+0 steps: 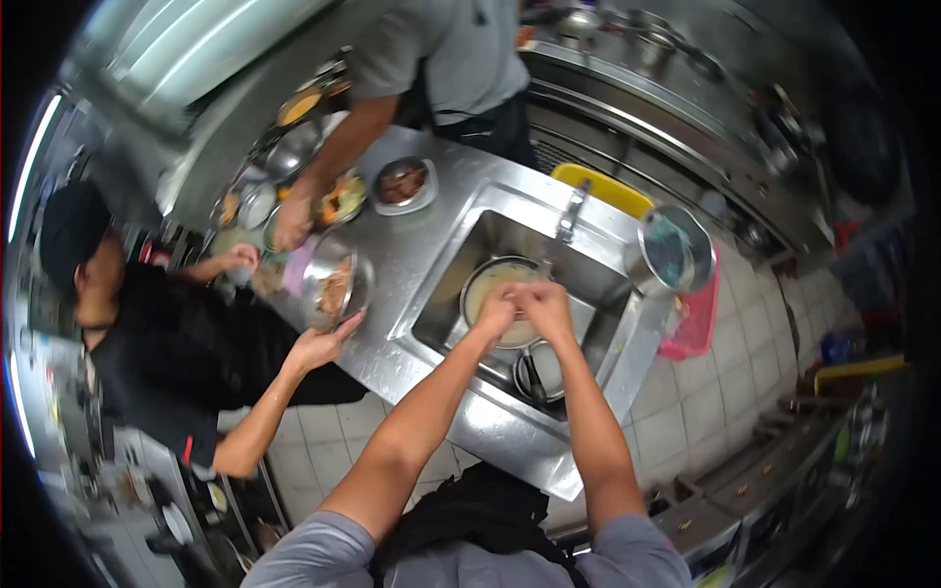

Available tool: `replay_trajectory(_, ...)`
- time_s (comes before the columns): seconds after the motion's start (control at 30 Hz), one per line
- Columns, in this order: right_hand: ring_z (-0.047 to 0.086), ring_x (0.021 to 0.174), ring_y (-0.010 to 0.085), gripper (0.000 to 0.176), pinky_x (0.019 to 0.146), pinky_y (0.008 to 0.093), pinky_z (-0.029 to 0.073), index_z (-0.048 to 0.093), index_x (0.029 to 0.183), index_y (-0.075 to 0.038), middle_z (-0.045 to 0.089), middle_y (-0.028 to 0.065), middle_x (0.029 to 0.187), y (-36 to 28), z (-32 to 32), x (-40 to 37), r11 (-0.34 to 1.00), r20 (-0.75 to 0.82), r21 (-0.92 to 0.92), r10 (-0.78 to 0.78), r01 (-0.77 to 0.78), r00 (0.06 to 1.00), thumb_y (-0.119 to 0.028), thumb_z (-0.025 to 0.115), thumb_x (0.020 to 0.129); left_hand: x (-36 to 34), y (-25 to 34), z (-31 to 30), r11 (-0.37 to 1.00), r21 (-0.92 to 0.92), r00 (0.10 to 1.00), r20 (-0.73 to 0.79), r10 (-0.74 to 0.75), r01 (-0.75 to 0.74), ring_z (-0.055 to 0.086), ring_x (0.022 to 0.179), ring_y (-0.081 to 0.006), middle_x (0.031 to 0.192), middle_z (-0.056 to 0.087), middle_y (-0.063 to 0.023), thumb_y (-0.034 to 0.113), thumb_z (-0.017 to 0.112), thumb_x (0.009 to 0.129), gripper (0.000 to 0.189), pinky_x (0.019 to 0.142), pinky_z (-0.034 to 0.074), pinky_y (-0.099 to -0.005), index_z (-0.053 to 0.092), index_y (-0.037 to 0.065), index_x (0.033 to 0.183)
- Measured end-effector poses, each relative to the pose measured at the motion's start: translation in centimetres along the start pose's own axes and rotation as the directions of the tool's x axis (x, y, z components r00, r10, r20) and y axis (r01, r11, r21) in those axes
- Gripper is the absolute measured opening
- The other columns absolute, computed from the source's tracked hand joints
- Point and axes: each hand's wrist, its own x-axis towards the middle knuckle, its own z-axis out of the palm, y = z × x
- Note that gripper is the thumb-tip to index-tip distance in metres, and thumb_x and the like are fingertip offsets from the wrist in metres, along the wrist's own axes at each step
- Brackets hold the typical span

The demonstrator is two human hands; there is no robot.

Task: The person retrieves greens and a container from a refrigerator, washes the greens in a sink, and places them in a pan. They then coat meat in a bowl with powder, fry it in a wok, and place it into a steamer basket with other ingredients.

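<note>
My left hand and my right hand meet over a round pot in the metal sink. Cloudy, pale liquid fills the pot. The fingers of both hands are curled and pressed together, somewhat blurred. Whatever lies between them is hidden. Nearer to me in the sink, below the right wrist, sits a smaller pan with a black handle. A faucet stands at the sink's far edge.
A co-worker in black holds a metal bowl at left; another person in grey reaches across the counter. A container of dark food, a steel pot, a yellow tub and a pink tub surround the sink.
</note>
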Motion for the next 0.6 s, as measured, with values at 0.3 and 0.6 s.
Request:
replay_trajectory(0.3,0.062,0.104,0.0301,0.041,0.086,0.0395,0.053,0.060,0.126,-0.010,0.063,0.0118,0.119,13.0,1.1,13.8,0.954,0.039,0.182,0.237,-0.240,0.971,-0.030,0.056,0.090,-14.4,1.2,-6.0,0.788,0.558,0.961,0.070,0.268,-0.261,0.065,0.083,-0.0162,0.093,0.069,-0.0098,0.014,0.074,0.074,0.049,0.071,0.053,-0.0307,0.057,0.004,0.119)
replay_trajectory(0.6,0.060,0.105,0.0326,0.043,0.089,0.0413,0.050,0.057,0.127,-0.007,0.062,0.0153,0.118,-6.6,21.1,-4.3,0.748,0.274,-0.141,-0.600,0.649,0.751,-0.027,0.058,0.089,-53.0,-16.7,-33.5,0.998,0.040,0.287,-0.956,0.052,-0.046,0.061,0.062,-0.0169,0.071,0.063,-0.0066,0.018,0.057,0.083,0.019,0.049,0.049,-0.0338,0.067,0.003,0.087)
